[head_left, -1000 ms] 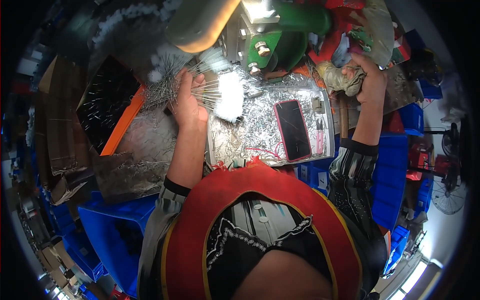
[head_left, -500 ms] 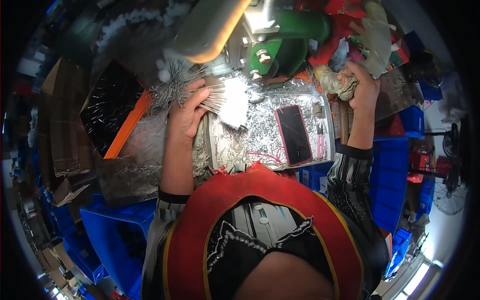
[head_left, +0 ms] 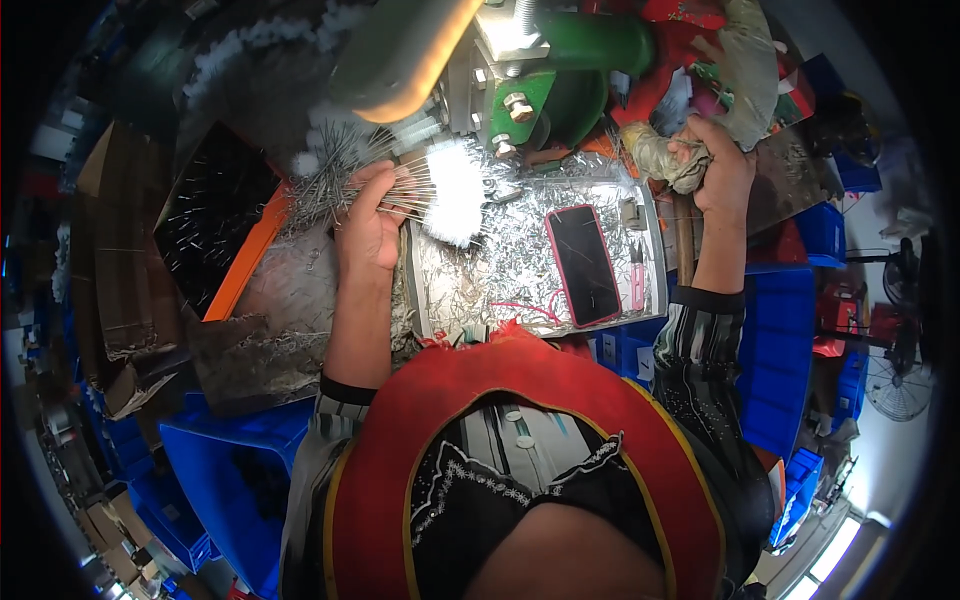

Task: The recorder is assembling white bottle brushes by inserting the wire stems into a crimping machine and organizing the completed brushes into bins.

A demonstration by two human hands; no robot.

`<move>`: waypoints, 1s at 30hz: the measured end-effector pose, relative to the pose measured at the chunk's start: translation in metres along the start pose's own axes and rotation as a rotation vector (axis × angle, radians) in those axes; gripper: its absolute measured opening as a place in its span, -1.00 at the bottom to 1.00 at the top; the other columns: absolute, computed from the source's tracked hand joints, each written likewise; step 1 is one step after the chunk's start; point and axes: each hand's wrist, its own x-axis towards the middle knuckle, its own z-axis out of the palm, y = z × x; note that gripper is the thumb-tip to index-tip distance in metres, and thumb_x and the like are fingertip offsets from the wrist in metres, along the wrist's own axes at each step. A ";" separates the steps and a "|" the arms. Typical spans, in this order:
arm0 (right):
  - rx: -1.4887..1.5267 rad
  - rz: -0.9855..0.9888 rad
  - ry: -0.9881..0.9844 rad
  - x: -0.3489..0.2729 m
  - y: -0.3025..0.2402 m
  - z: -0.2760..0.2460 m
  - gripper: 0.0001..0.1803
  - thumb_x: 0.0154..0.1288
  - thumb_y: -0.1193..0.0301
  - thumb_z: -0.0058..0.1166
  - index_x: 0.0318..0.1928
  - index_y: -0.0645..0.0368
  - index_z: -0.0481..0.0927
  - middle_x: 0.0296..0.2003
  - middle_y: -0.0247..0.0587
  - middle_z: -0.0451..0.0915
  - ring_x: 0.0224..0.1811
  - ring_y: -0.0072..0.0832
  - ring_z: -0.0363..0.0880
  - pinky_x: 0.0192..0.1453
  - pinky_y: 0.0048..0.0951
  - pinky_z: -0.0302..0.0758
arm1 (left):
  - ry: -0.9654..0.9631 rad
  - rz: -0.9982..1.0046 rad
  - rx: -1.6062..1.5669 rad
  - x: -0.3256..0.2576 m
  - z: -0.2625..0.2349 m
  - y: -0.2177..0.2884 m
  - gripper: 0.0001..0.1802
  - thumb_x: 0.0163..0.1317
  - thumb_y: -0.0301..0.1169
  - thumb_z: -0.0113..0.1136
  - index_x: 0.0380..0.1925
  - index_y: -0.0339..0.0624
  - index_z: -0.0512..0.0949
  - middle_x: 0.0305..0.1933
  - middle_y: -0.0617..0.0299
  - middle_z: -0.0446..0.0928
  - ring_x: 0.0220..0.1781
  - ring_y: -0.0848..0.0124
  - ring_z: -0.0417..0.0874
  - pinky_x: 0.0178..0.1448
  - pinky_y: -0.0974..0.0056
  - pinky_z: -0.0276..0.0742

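Observation:
My left hand [head_left: 372, 222] pinches a fanned bunch of thin metal wires [head_left: 412, 192] between thumb and fingers. Their right ends vanish into a bright white patch under the lamp, so I cannot tell whether it is bristle or glare. A heap of similar loose wires [head_left: 335, 172] lies just beyond and left of this hand. Over on the right, my right hand [head_left: 725, 175] is closed around a lever handle wrapped in pale cloth [head_left: 665, 160]. Between my hands stands a green machine [head_left: 580, 45] with shiny bolts.
A tray [head_left: 470, 290] strewn with metal scraps holds a phone [head_left: 585, 265] and a small pink-handled tool [head_left: 637, 280]. Left is a black box with an orange edge [head_left: 240, 250]. The lamp [head_left: 400, 60] hangs over the left hand. Blue bins [head_left: 235, 470] flank me.
The view has shifted a little. My left hand and its bunch of wires sit slightly farther left; my right hand keeps its grip on the wrapped handle.

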 end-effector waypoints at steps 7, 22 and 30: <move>-0.020 0.006 -0.039 -0.002 -0.005 0.003 -0.90 -0.11 0.56 0.09 -0.50 0.33 0.49 -0.58 -0.20 0.49 -0.63 -0.45 0.47 -0.53 -0.47 0.44 | 0.039 0.031 -0.010 0.002 0.000 0.003 -0.85 -0.05 -0.64 0.08 -0.40 -0.27 0.46 -0.40 0.13 0.50 -0.36 0.33 0.55 -0.24 0.28 0.53; -0.011 -0.113 0.007 -0.009 0.015 0.008 -0.89 -0.08 0.54 0.07 -0.59 0.34 0.44 -0.67 -0.18 0.43 -0.67 -0.47 0.42 -0.54 -0.49 0.38 | 0.037 0.010 -0.035 0.004 -0.001 0.003 -0.84 -0.05 -0.64 0.10 -0.40 -0.27 0.46 -0.39 0.12 0.51 -0.37 0.32 0.55 -0.24 0.31 0.53; 0.045 -0.084 -0.033 -0.002 0.020 -0.001 -0.91 -0.07 0.55 0.05 -0.53 0.36 0.48 -0.63 -0.15 0.47 -0.64 -0.44 0.45 -0.53 -0.48 0.39 | -0.001 0.038 0.005 0.004 0.000 0.003 -0.84 -0.05 -0.64 0.10 -0.39 -0.30 0.45 -0.37 0.08 0.50 -0.34 0.29 0.55 -0.20 0.29 0.53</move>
